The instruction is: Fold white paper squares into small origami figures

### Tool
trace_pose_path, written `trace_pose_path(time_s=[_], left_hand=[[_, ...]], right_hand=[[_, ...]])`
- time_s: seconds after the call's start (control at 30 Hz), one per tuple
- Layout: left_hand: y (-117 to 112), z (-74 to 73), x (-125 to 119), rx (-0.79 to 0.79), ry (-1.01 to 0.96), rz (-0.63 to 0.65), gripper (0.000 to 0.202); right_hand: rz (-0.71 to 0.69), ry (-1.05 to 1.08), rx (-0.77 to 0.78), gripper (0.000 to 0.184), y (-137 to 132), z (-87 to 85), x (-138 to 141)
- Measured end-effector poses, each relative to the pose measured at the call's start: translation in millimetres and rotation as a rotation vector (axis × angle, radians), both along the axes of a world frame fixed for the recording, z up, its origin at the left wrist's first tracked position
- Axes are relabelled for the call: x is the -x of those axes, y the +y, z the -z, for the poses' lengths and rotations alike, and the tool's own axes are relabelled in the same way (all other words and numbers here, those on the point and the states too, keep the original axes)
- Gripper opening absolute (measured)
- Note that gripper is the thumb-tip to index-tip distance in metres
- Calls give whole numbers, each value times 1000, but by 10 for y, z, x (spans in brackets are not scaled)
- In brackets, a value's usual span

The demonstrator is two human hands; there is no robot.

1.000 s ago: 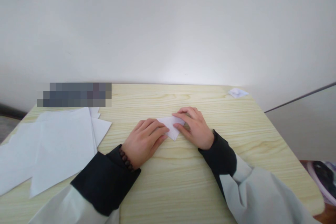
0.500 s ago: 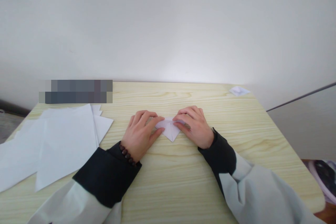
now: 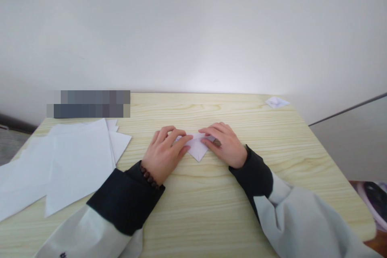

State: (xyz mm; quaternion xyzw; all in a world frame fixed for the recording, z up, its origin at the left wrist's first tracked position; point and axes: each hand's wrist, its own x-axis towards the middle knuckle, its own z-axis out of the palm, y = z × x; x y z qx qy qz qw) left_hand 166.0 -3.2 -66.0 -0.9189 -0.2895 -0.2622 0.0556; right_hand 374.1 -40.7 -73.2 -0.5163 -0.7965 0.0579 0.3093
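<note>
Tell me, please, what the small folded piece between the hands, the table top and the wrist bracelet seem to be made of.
The folded piece looks like thin white paper, matte: sharp creases, pointed tip. The table top is pale wood or wood-look laminate, smooth, with straight grain lines; which, I cannot tell. The bracelet has dark brown round beads, perhaps wood.

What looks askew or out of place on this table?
The loose sheets at left lie fanned and askew. A small folded paper sits alone at the far right corner. The triangle under left hand and right hand looks tidy.
</note>
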Motion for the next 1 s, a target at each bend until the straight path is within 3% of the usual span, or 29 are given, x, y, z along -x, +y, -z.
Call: trace_pose_path(time_s=[0.33, 0.67, 1.0], left_hand=[[-62, -28, -15, -110, 23, -20, 13], [-138, -68, -51, -164, 113, -46, 15], [-125, -31, -43, -141, 80, -82, 16]], right_hand=[[-14, -283, -230, 23, -153, -58, 12], [29, -316, -152, 24, -249, -55, 39], [92, -200, -124, 23, -296, -16, 1]])
